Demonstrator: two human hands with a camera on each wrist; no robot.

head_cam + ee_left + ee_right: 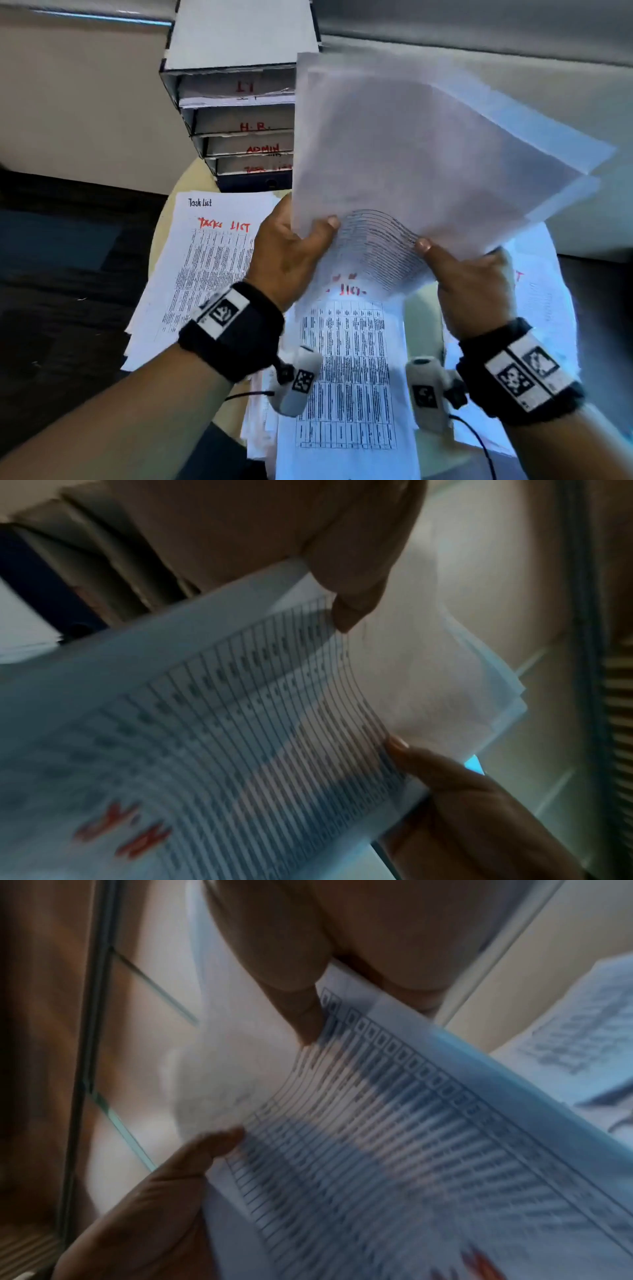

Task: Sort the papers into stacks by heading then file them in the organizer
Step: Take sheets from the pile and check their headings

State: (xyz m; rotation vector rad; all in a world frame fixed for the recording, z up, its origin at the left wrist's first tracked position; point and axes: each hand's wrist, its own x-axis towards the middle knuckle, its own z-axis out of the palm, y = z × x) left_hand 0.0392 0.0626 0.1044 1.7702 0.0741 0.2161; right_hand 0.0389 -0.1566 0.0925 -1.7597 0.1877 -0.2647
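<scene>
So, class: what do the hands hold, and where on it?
Both the left hand and right hand pinch a sheaf of papers at its bent-over lower edge.

1. Head view: bright, cool bluish cast on the papers [346, 370]; held sheets [428, 147] motion-blurred, light glowing through them.
2. Edges bend, wide-angle.
3. Floor at left dark.
4. Wrist views: dim, warm, soft, heavily blurred; printed lines [274, 723] smeared.

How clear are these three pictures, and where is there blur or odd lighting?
Head view: mostly sharp, organizer labels readable, but the held papers glow washed-out and table edges bend. Left wrist view: dim, with smeared red writing. Right wrist view: dim and soft, with blurred table lines.
</scene>
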